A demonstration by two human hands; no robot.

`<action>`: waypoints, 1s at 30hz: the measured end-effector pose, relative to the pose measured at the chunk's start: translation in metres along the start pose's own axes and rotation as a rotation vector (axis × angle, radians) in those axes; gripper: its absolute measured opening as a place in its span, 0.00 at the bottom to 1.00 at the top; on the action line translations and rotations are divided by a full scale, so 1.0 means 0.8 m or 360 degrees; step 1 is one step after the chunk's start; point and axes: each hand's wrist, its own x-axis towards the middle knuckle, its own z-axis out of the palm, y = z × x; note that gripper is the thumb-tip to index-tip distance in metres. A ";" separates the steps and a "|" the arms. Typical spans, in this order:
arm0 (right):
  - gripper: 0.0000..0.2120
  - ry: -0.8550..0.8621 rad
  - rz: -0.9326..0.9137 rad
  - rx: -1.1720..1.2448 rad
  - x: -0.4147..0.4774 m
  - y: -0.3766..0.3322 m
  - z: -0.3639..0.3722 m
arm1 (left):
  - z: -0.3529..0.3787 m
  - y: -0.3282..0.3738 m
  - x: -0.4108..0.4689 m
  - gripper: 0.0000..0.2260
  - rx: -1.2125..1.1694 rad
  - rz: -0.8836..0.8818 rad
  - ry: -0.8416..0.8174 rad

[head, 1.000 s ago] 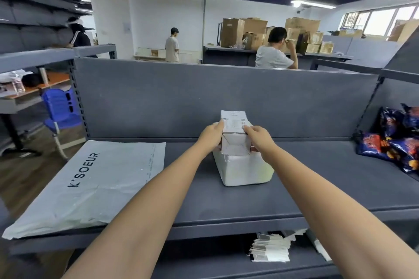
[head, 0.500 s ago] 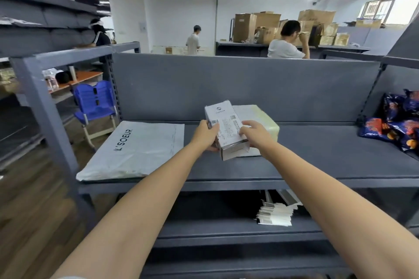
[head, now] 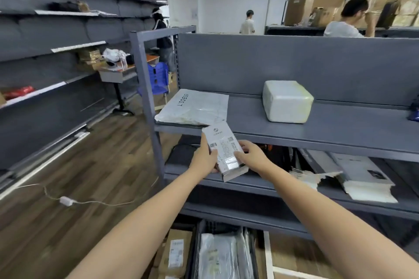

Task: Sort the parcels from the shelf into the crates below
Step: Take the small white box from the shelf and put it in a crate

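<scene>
A small white boxed parcel (head: 223,150) with a printed label is held in front of the grey shelf (head: 317,133), below its top board. My left hand (head: 204,157) grips its left edge and my right hand (head: 251,156) grips its right side. On the top board lie a flat grey mailer bag (head: 195,107) at the left and a white wrapped block parcel (head: 286,101) in the middle. On the floor below stands a dark crate (head: 197,247) with wrapped parcels (head: 221,256) in it, and brown parcels (head: 175,253) lie to its left.
The middle board holds flat white cartons (head: 358,176) and paper stacks (head: 303,176). A white cable and adapter (head: 65,200) trail on the wood floor at left. Long grey racks (head: 45,52) line the left wall. People stand behind the shelf, with cardboard boxes (head: 317,7).
Both hands have drawn the small white parcel off the block parcel, down and toward me past the shelf's front edge. My view has dropped and turned left, showing the crate below.
</scene>
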 end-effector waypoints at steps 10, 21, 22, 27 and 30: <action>0.19 -0.0305 0.0020 0.0201 -0.045 0.015 0.132 | -0.072 -0.107 -0.074 0.33 -0.0089 -0.0380 0.0170; 0.29 -0.0469 0.0006 -0.0012 0.022 0.157 0.326 | -0.053 -0.357 -0.031 0.23 -0.0159 -0.0356 0.0144; 0.30 -0.0475 0.0008 -0.0017 0.027 0.180 0.348 | -0.046 -0.390 -0.027 0.24 -0.0159 -0.0357 0.0158; 0.42 -0.0547 0.0017 0.0099 0.055 0.321 0.478 | -0.007 -0.564 -0.012 0.25 0.0173 -0.0258 0.0272; 0.55 -0.0551 0.0006 0.0283 0.061 0.401 0.552 | 0.015 -0.646 -0.018 0.23 0.0220 -0.0171 0.0262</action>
